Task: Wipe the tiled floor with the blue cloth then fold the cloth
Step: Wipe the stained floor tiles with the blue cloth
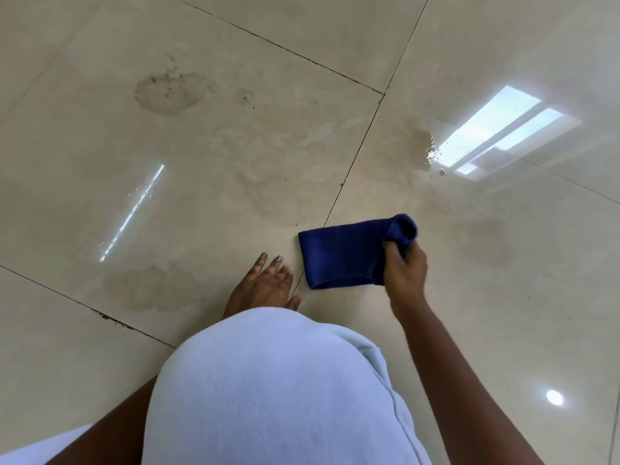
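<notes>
The blue cloth (pixel 342 253) lies folded as a rectangle on the glossy beige tiled floor (pixel 235 156). Its right end is lifted and curled over. My right hand (pixel 404 273) grips that raised right end from the near side. My left hand (pixel 265 285) rests flat on the floor just left of the cloth, fingers spread, holding nothing and not touching the cloth. My left wrist is hidden behind my white garment (pixel 275 391).
Dirty smudges (pixel 167 92) mark the tile at upper left. A wet patch with grit (pixel 426 152) lies at right beside a bright window reflection (pixel 493 129). Dark grout lines cross the floor. My knee in white fabric fills the lower middle.
</notes>
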